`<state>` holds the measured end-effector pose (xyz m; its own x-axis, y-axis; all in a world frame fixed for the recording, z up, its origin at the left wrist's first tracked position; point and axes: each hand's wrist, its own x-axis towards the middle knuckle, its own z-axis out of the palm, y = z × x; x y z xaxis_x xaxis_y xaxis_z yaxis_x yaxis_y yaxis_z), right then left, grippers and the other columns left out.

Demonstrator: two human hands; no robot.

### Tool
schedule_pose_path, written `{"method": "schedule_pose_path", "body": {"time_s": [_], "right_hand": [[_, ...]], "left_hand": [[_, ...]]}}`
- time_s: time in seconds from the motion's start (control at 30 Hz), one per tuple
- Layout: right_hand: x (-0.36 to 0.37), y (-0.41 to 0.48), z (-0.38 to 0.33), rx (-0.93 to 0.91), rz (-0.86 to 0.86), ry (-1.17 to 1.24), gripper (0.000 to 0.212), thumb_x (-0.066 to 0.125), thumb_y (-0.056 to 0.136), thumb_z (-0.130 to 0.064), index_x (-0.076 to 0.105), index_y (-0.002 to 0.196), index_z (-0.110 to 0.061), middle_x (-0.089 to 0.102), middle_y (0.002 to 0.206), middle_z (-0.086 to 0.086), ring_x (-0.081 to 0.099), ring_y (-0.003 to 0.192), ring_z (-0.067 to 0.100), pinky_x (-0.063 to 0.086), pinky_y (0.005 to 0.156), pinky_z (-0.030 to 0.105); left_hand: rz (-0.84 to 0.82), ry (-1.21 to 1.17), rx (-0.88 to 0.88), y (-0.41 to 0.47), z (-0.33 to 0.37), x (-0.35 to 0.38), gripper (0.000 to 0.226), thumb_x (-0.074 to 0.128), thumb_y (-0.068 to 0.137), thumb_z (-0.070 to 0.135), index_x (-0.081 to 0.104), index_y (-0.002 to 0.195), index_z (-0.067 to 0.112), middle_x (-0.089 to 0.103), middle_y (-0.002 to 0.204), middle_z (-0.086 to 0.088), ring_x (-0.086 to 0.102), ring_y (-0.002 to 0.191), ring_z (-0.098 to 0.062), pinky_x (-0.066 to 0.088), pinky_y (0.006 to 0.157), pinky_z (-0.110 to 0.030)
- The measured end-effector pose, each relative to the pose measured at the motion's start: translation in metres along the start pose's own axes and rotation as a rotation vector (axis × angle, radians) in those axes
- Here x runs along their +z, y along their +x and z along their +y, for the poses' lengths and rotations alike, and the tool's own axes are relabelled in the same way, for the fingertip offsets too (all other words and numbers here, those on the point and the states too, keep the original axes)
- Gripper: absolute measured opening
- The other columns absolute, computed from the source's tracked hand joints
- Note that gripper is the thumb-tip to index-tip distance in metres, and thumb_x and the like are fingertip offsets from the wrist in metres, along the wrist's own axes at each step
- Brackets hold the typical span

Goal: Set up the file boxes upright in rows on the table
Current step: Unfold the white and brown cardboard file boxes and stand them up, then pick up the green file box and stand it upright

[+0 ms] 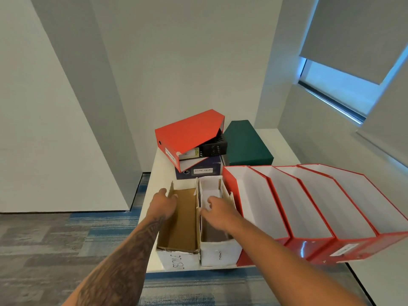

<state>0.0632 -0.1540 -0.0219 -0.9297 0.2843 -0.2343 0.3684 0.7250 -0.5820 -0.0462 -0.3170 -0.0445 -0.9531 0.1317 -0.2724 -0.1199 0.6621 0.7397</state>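
Btwn both hands' fingers (170, 196): brown file box (180, 219) upright.

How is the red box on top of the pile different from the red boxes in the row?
The red box on the pile lies on its side, tilted on other boxes; the red boxes in the row stand upright on the table. The piled box has files inside; the row boxes look empty, showing white insides. The piled one sits alone; the row boxes stand side by side. All are red with a slanted opening.

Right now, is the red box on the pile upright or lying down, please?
Lying down: the red box rests tilted on its broad side atop the folders.
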Motion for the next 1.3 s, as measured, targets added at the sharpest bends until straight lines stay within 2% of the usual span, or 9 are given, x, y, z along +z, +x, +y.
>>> {"method": "schedule_pose_path", "body": {"time_s": [0.1, 0.3, 0.43, 0.67, 0.8, 0.93, 1.03, 1.13, 1.3], "right_hand": [[-0.035, 0.017, 0.010, -0.024, 0.060, -0.002, 0.032, 0.055, 0.099, -0.045, 0.060, 0.125, -0.025, 0.066, 0.124, -0.002, 0.066, 0.108, 0.019, 0.056, 0.091, 0.032], [-0.109, 0.066, 0.052, -0.015, 0.161, -0.063, 0.018, 0.056, 0.095, -0.042, 0.064, 0.096, -0.026, 0.068, 0.090, -0.003, 0.064, 0.081, 0.014, 0.058, 0.074, 0.034], [-0.155, 0.102, 0.092, 0.018, 0.179, -0.081, 0.018, 0.056, 0.094, -0.040, 0.063, 0.096, -0.024, 0.067, 0.091, -0.004, 0.063, 0.086, 0.019, 0.057, 0.080, 0.039], [-0.206, 0.177, 0.169, 0.042, 0.142, -0.160, 0.025, 0.057, 0.096, -0.043, 0.062, 0.104, -0.020, 0.067, 0.099, -0.001, 0.063, 0.091, 0.022, 0.055, 0.084, 0.038], [-0.215, 0.218, 0.199, 0.025, 0.070, -0.205, 0.029, 0.058, 0.094, -0.045, 0.063, 0.105, -0.019, 0.066, 0.102, 0.002, 0.063, 0.092, 0.023, 0.055, 0.085, 0.040], [-0.212, 0.256, 0.223, 0.026, 0.010, -0.177, 0.032, 0.060, 0.092, -0.046, 0.062, 0.100, -0.015, 0.064, 0.101, 0.004, 0.063, 0.091, 0.023, 0.057, 0.086, 0.043], [-0.208, 0.282, 0.234, 0.018, -0.061, -0.205, 0.050, 0.056, 0.094, -0.049, 0.058, 0.128, -0.013, 0.057, 0.131, 0.009, 0.057, 0.116, 0.030, 0.050, 0.101, 0.045], [-0.203, 0.303, 0.244, 0.014, -0.128, -0.297, 0.068, 0.048, 0.099, -0.052, 0.035, 0.156, -0.018, 0.028, 0.164, 0.009, 0.032, 0.146, 0.036, 0.034, 0.118, 0.049], [-0.194, 0.317, 0.266, 0.033, -0.195, -0.458, 0.068, 0.039, 0.100, -0.059, 0.032, 0.157, -0.023, 0.024, 0.165, 0.008, 0.028, 0.147, 0.037, 0.035, 0.115, 0.051]], "left_hand": [[-0.005, 0.024, 0.096, 0.007, 0.039, 0.007, 0.053, 0.052, 0.102, 0.038, 0.042, 0.148, 0.014, 0.046, 0.153, -0.008, 0.047, 0.137, -0.031, 0.038, 0.112, -0.045], [-0.082, 0.102, 0.258, 0.036, 0.122, 0.045, 0.035, 0.053, 0.099, 0.040, 0.062, 0.123, 0.016, 0.066, 0.121, -0.003, 0.060, 0.106, -0.020, 0.049, 0.098, -0.037], [-0.142, 0.102, 0.273, 0.060, 0.171, 0.083, 0.026, 0.057, 0.098, 0.034, 0.068, 0.107, 0.013, 0.070, 0.106, -0.003, 0.064, 0.098, -0.021, 0.050, 0.090, -0.035], [-0.228, 0.129, 0.161, 0.106, 0.224, 0.151, 0.035, 0.058, 0.097, 0.030, 0.063, 0.124, 0.008, 0.067, 0.123, -0.008, 0.063, 0.111, -0.025, 0.049, 0.099, -0.036], [-0.253, 0.193, 0.119, 0.126, 0.237, 0.179, 0.036, 0.055, 0.101, 0.028, 0.060, 0.130, 0.009, 0.063, 0.128, -0.006, 0.059, 0.120, -0.025, 0.042, 0.091, -0.025], [-0.268, 0.243, 0.082, 0.153, 0.240, 0.206, 0.044, 0.056, 0.097, 0.037, 0.058, 0.136, 0.015, 0.062, 0.136, -0.003, 0.058, 0.122, -0.024, 0.043, 0.103, -0.030], [-0.262, 0.261, 0.041, 0.174, 0.243, 0.223, 0.041, 0.057, 0.096, 0.037, 0.061, 0.126, 0.008, 0.063, 0.127, -0.007, 0.059, 0.112, -0.024, 0.043, 0.094, -0.028], [-0.248, 0.253, 0.004, 0.193, 0.246, 0.236, 0.040, 0.060, 0.094, 0.037, 0.062, 0.123, 0.009, 0.064, 0.126, -0.007, 0.060, 0.111, -0.024, 0.047, 0.099, -0.033], [-0.221, 0.244, -0.104, 0.223, 0.239, 0.253, 0.052, 0.061, 0.093, 0.037, 0.056, 0.134, 0.005, 0.062, 0.133, -0.010, 0.060, 0.119, -0.029, 0.046, 0.105, -0.034]]}}
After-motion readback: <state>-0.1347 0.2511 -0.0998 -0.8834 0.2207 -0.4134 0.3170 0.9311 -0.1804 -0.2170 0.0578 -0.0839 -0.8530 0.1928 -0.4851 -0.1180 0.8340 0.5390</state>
